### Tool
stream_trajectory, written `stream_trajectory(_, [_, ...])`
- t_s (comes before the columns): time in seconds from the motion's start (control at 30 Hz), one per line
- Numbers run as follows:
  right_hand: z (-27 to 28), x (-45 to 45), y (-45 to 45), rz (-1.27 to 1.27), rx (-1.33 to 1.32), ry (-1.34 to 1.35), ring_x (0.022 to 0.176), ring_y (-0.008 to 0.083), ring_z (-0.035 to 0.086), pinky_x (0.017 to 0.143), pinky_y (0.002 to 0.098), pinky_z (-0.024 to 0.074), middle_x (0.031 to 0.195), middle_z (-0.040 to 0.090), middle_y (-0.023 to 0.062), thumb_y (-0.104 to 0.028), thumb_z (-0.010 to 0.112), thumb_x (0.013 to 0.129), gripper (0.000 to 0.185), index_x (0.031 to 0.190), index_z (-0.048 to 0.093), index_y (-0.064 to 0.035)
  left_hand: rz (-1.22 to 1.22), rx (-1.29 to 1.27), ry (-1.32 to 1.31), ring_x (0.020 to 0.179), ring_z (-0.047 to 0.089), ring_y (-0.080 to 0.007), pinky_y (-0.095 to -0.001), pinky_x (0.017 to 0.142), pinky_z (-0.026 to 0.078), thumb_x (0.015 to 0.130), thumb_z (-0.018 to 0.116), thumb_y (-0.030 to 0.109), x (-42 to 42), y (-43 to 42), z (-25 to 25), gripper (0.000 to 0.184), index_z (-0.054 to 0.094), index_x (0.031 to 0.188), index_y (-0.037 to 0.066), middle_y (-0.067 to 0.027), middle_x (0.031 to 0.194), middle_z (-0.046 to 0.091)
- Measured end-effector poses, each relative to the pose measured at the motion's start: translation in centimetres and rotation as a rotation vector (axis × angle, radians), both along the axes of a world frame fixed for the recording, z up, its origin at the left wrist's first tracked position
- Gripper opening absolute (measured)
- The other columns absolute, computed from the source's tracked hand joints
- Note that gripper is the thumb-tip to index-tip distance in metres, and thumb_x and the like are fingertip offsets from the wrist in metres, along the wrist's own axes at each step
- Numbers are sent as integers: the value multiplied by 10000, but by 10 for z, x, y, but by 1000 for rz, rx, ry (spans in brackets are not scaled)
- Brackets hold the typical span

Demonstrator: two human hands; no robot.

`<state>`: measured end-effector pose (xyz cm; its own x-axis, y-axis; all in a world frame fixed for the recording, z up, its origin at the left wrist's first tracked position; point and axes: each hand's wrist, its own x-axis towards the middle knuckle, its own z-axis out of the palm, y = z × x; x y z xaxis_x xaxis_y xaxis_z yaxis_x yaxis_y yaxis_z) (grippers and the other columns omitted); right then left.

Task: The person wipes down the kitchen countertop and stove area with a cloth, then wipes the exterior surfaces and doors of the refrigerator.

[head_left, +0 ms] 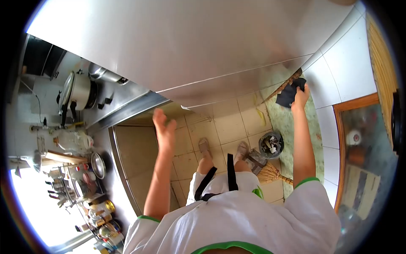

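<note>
While the person looks down over a white shirt point(237, 224) with green edging, black straps point(231, 173) hang at the front of the white shorts point(230, 184). Both arms are stretched forward. The left hand point(164, 127) is released, its fingers extended and a little apart, near the lower edge of a large metal panel point(190, 46). The right hand point(301, 96) is grasping a dark cloth point(288, 94), which hangs partly below the fingers. This cloth is at the right, close to the white wall tiles point(325, 80) and in front of a green marbled surface point(292, 127); whether it touches that surface, I cannot tell.

Lower down, the shoes point(204, 146) stand on beige floor tiles point(228, 129). Beside the right one are a broom point(269, 172) and a bin point(263, 151) which contains pale scraps. Farther to the left, a metal counter point(114, 95) bears a large pot point(78, 91) and, toward the bright window point(31, 207), a metal bowl point(98, 165). At the far right, a wooden frame point(338, 156) surrounds a glass pane point(359, 135).
</note>
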<state>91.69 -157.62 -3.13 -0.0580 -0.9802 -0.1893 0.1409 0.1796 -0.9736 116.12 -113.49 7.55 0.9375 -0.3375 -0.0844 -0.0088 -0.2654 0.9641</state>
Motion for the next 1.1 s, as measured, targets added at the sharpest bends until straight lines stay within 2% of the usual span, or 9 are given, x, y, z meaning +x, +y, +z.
stream_trajectory(0.1, [49,-6,66,129,62,-116,1065,184,546,909,316,449,1215,552,59,-11,493,943,345,1286,496,-36,-45,-13,-98,1230,447,-271,-400,1018,347,814,587,53,73,-16,10,696,287,1437,129,-89,1388,440])
stream_trajectory(0.17, [72,-2,105,60,45,-164,1084,181,540,918,312,443,1236,546,60,-22,500,946,359,1304,485,-42,-380,405,-271,1191,489,-291,-403,1006,351,791,603,60,114,-25,-18,701,307,1422,132,-65,1295,538])
stream_trajectory(0.33, [121,25,208,104,-166,-194,1144,172,507,966,301,407,1294,521,67,-61,512,956,397,1348,457,-43,-391,324,-555,1137,516,-298,-572,1054,134,724,614,98,66,-10,-22,594,431,1289,81,-105,1199,555])
stream_trajectory(0.5, [124,56,331,263,-521,395,1117,245,506,994,347,369,1120,579,118,-71,542,916,243,1149,557,-2,-858,139,-388,1066,557,-250,-578,1080,152,741,559,-20,-16,53,-11,397,536,1124,84,-70,1109,607])
stream_trajectory(0.6, [179,37,365,494,-800,543,1154,307,489,1122,557,58,1038,597,34,75,563,712,305,927,650,-123,-1092,240,-259,1049,565,-261,-538,1071,207,763,571,7,-25,52,18,396,562,1148,99,-69,1130,621])
stream_trajectory(0.73, [195,-11,366,750,-853,577,1259,226,465,1146,552,105,1092,610,-6,57,588,713,333,970,653,-143,-1212,229,24,1062,556,-253,-475,1026,275,776,632,73,-8,50,-39,540,515,1300,127,-74,1226,597])
stream_trajectory(0.77, [194,-17,355,843,-858,674,1262,227,467,1148,528,161,1142,607,-11,36,583,736,325,999,648,-143,-1305,282,-229,1039,562,-265,-516,1015,263,768,646,86,-16,34,1,577,501,1325,127,-74,1269,573])
stream_trajectory(0.87, [174,-22,280,679,-994,726,1269,249,461,1121,497,234,1212,595,29,46,540,773,316,1015,649,-125,-1383,382,-109,1311,420,-235,-574,1101,89,778,642,112,-43,27,-14,578,499,1336,160,-71,1345,516])
stream_trajectory(1.1, [151,-6,57,173,-835,533,1160,293,544,990,335,419,1241,596,110,72,459,840,326,1041,674,-69,-1595,472,52,1390,310,-264,-644,1074,-11,838,590,78,-93,-7,14,462,544,1288,173,-16,1357,511])
